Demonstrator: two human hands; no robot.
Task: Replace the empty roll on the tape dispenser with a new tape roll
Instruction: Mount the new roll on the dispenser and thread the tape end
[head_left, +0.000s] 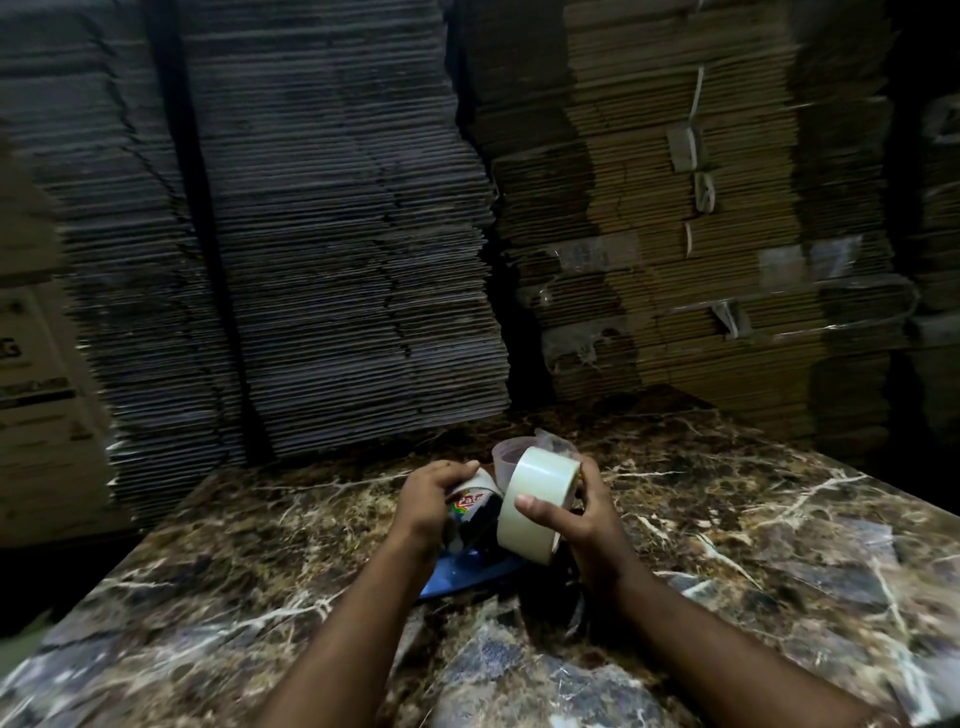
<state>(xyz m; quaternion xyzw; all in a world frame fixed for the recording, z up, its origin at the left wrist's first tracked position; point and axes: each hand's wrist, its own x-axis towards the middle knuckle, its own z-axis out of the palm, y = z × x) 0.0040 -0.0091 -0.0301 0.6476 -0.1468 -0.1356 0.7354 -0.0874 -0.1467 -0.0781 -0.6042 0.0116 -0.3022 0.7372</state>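
Observation:
A full roll of pale clear tape (537, 499) stands on edge in my right hand (576, 525), thumb on its near rim and fingers behind it. Just left of it, my left hand (434, 501) grips the tape dispenser (475, 512), whose white printed label and dark hub show between the hands. The dispenser's blue handle (467, 569) lies low on the marble table (753, 545). The roll touches or nearly touches the dispenser's hub side; the contact is hidden. I cannot tell whether an empty core sits on the hub.
A clear plastic cup (506, 457) stands just behind the tape roll. Tall stacks of flattened cardboard (337, 234) wall the far edge of the table, brown ones at the right. A printed carton (36, 405) stands at the left. A dark object (550, 597) lies under my right wrist.

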